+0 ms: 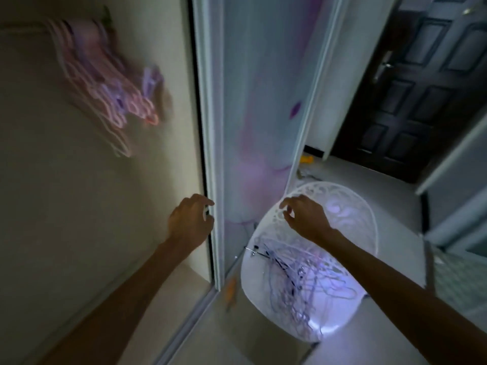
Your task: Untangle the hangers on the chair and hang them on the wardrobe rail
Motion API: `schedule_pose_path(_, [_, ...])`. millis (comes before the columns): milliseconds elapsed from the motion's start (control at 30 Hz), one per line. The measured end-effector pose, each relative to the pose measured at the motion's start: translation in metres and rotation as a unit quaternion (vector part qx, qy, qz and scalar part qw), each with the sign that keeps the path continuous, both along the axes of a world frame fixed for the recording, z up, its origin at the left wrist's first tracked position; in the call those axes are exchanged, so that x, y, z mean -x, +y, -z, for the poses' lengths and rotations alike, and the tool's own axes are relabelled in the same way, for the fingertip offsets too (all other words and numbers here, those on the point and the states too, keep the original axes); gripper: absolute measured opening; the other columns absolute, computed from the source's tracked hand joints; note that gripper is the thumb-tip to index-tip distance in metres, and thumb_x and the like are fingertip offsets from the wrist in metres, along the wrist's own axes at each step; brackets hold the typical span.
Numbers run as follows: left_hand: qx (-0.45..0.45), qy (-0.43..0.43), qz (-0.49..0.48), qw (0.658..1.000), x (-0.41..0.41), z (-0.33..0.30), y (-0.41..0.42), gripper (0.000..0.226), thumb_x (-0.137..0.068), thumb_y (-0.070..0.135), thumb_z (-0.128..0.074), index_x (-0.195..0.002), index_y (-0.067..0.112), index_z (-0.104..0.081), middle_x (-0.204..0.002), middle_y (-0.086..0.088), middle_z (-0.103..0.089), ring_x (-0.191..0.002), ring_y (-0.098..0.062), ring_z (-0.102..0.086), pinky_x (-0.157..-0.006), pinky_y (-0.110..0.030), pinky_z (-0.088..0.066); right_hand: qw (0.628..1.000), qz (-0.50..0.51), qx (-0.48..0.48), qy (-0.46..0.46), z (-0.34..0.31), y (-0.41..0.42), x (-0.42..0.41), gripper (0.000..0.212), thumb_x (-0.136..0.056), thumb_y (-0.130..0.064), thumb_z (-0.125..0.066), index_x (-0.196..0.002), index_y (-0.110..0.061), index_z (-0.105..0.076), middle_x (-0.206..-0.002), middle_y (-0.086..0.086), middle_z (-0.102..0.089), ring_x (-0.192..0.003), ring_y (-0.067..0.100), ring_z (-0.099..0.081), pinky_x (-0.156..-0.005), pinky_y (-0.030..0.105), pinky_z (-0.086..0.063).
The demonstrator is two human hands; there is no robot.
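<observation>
A tangled heap of purple and white hangers lies on the seat of a white plastic chair at the lower right. Several pink and purple hangers hang blurred from the wardrobe rail at the upper left. My left hand is in front of the wardrobe's open side, beside the door frame, fingers loosely curled and holding nothing. My right hand hovers over the chair's patterned backrest, above the heap, fingers loosely curled and empty.
A white sliding wardrobe door with a pink and purple pattern stands between the open wardrobe and the chair. A dark panelled door is at the back right. A small yellow thing lies on the floor behind the chair.
</observation>
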State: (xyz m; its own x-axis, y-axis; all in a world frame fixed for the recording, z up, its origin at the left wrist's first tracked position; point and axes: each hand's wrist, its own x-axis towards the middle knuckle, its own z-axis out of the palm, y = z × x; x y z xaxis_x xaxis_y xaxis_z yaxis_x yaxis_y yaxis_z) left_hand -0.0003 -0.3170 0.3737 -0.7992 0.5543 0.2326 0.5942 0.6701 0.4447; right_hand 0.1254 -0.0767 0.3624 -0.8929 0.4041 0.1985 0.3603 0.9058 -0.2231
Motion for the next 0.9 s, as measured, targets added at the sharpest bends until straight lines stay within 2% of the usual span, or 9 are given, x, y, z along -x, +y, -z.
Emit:
schedule_pose_path(100, [0.017,-0.067,0.052,0.996,-0.02,0.029,0.049,0.031,-0.087,0.019,-0.055,-0.116,0.025,-0.06,-0.125,0.006,-0.057,-0.115,-0.017,-0.053,-0.09,-0.025,-0.041,0.994,0.075,0.046,-0.066,0.037,0.038,-0.054,0.024,-0.087,-0.017,-0.053,-0.107,-0.023,-0.065,-0.104,0.002,-0.068,-0.108,0.019,-0.056,-0.083,0.029,-0.044])
schedule_pose_path(267, [0.041,-0.253,0.062,0.965,-0.035,0.096,0.134,0.026,-0.086,0.016,-0.061,-0.111,0.017,-0.067,-0.12,-0.006,-0.065,-0.11,-0.023,-0.061,-0.095,-0.029,-0.045,0.964,0.179,0.123,-0.156,0.098,0.108,-0.11,0.026,-0.082,-0.015,-0.053,-0.102,-0.024,-0.068,-0.111,0.003,-0.067,-0.11,0.024,-0.058,-0.086,0.03,-0.045])
schedule_pose_path(400, [0.037,-0.389,0.007,0.92,-0.036,0.167,0.193,0.028,-0.083,0.016,-0.061,-0.109,0.008,-0.069,-0.116,-0.014,-0.067,-0.113,-0.027,-0.061,-0.094,-0.032,-0.046,0.94,0.195,0.149,-0.236,0.149,0.174,-0.137,0.027,-0.084,-0.019,-0.053,-0.105,-0.026,-0.067,-0.115,0.004,-0.066,-0.111,0.026,-0.059,-0.089,0.03,-0.045])
schedule_pose_path(500, [0.03,-0.463,-0.055,0.884,-0.032,0.215,0.226,0.031,-0.089,0.008,-0.051,-0.117,0.003,-0.064,-0.124,-0.016,-0.062,-0.118,-0.031,-0.057,-0.09,-0.029,-0.045,0.929,0.194,0.159,-0.274,0.188,0.215,-0.138,0.029,-0.083,-0.017,-0.052,-0.107,-0.026,-0.067,-0.118,0.005,-0.065,-0.113,0.026,-0.058,-0.09,0.029,-0.045])
schedule_pose_path(633, [0.019,-0.51,-0.104,0.854,-0.033,0.279,0.251,0.033,-0.093,-0.001,-0.043,-0.123,-0.002,-0.057,-0.129,-0.021,-0.056,-0.121,-0.034,-0.053,-0.082,-0.027,-0.043,0.914,0.188,0.176,-0.313,0.247,0.243,-0.131,0.027,-0.086,-0.021,-0.051,-0.109,-0.024,-0.064,-0.12,0.007,-0.063,-0.114,0.027,-0.057,-0.09,0.031,-0.045])
schedule_pose_path(733, [0.047,-0.542,-0.115,0.831,-0.041,0.335,0.264,0.032,-0.093,-0.002,-0.044,-0.123,-0.002,-0.057,-0.128,-0.02,-0.057,-0.121,-0.034,-0.053,-0.07,-0.023,-0.045,0.894,0.17,0.201,-0.364,0.305,0.247,-0.124,0.037,-0.09,-0.031,-0.051,-0.125,-0.02,-0.051,-0.127,0.007,-0.056,-0.121,0.026,-0.049,-0.095,0.032,-0.041])
schedule_pose_path(833, [0.063,-0.556,-0.115,0.821,-0.052,0.368,0.272,0.031,-0.093,0.0,-0.044,-0.121,0.0,-0.059,-0.127,-0.019,-0.058,-0.119,-0.033,-0.055,-0.076,-0.025,-0.044,0.893,0.164,0.148,-0.393,0.341,0.237,-0.12,0.064,-0.088,-0.051,-0.051,-0.137,-0.013,-0.035,-0.137,0.008,-0.045,-0.129,0.026,-0.04,-0.106,0.039,-0.028])
schedule_pose_path(900, [0.085,-0.548,-0.108,0.825,-0.056,0.396,0.277,0.034,-0.094,0.002,-0.043,-0.125,0.002,-0.056,-0.13,-0.018,-0.056,-0.121,-0.033,-0.054,-0.082,-0.026,-0.044,0.886,0.182,0.142,-0.402,0.37,0.231,-0.117,0.065,-0.089,-0.056,-0.045,-0.136,-0.012,-0.035,-0.133,0.007,-0.051,-0.128,0.024,-0.043,-0.113,0.042,-0.016])
